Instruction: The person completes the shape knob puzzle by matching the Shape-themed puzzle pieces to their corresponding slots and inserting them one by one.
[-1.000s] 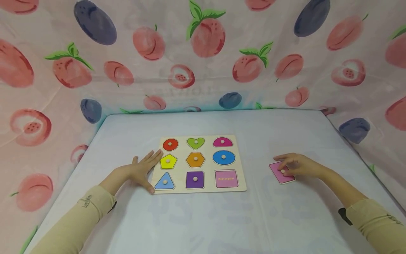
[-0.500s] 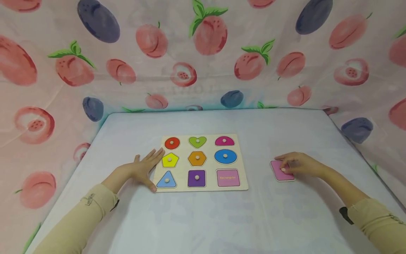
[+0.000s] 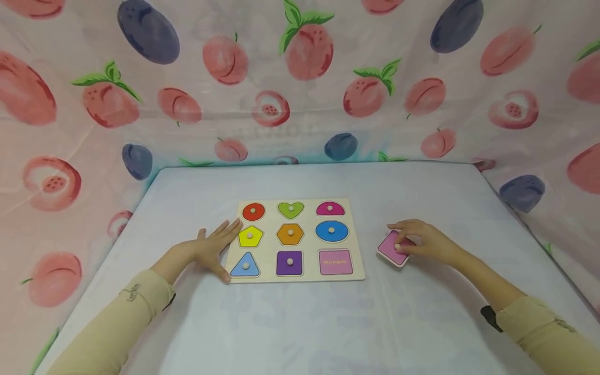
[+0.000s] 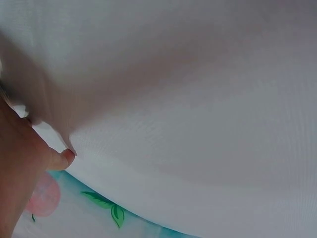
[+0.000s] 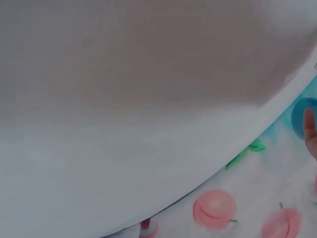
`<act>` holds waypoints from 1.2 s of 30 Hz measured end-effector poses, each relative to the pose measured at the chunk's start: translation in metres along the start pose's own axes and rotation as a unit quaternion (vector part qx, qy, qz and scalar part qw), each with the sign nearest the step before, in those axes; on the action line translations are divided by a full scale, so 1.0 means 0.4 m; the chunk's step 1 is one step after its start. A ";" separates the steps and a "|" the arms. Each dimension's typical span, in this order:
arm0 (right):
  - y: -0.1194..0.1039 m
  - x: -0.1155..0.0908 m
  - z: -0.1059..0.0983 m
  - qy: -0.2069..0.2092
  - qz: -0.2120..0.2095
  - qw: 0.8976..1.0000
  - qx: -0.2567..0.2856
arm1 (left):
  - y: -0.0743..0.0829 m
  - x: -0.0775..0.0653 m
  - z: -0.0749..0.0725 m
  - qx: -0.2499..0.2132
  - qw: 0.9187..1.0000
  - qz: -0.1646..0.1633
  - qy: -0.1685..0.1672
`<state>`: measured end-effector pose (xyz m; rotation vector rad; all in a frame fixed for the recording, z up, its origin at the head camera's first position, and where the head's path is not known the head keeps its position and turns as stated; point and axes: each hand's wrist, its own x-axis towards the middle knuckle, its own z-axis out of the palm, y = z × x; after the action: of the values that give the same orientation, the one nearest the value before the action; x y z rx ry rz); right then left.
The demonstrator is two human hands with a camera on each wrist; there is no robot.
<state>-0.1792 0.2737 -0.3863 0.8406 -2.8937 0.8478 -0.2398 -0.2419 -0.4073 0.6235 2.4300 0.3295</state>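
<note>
A wooden shape puzzle board (image 3: 267, 250) lies flat on the table in the head view. Its lower right recess (image 3: 335, 262) is pink and printed with a word. At the board's left edge rests my left hand (image 3: 211, 252), fingers spread and straight, thumb at the near corner. To the right of the board, my right hand (image 3: 428, 242) pinches the small knob of a pink rectangular puzzle piece (image 3: 390, 249). The piece is tilted and looks raised off the table. The left wrist view shows only part of the left hand (image 4: 29, 163); a fingertip (image 5: 310, 124) shows in the right wrist view.
Knobbed pieces sit in the board's other recesses, among them a purple square (image 3: 290, 263) and a blue oval (image 3: 331, 230). White cloth covers the table (image 3: 300, 328). A fruit-patterned curtain (image 3: 309, 104) stands behind and along both sides.
My right hand has lifted the pink rectangular piece off the table and moved it left, toward the board. My left hand stays at the board's left edge.
</note>
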 end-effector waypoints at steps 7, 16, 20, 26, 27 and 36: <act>-0.048 0.037 0.036 -0.017 0.052 0.998 0.025 | 0.002 0.000 -0.002 0.004 1.000 -0.002 -0.004; -0.107 0.085 0.076 -0.015 0.058 0.998 0.033 | 0.000 -0.006 0.000 0.012 1.000 -0.010 -0.001; -0.131 0.104 0.089 -0.009 0.061 0.998 0.034 | 0.004 0.003 -0.001 0.024 1.000 -0.014 -0.005; -0.168 0.121 0.109 0.000 0.069 0.997 0.039 | 0.009 0.012 -0.003 0.031 0.999 -0.012 -0.011; -0.174 0.123 0.114 0.003 0.071 0.997 0.041 | 0.010 0.011 -0.003 0.029 0.999 -0.012 -0.012; -0.218 0.127 0.164 0.014 0.087 0.995 0.051 | 0.013 0.006 -0.008 0.032 0.999 -0.006 -0.012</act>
<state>-0.1702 0.1538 -0.3912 0.5841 -2.9544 1.0205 -0.2414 -0.2366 -0.4041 0.6366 2.4288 0.2384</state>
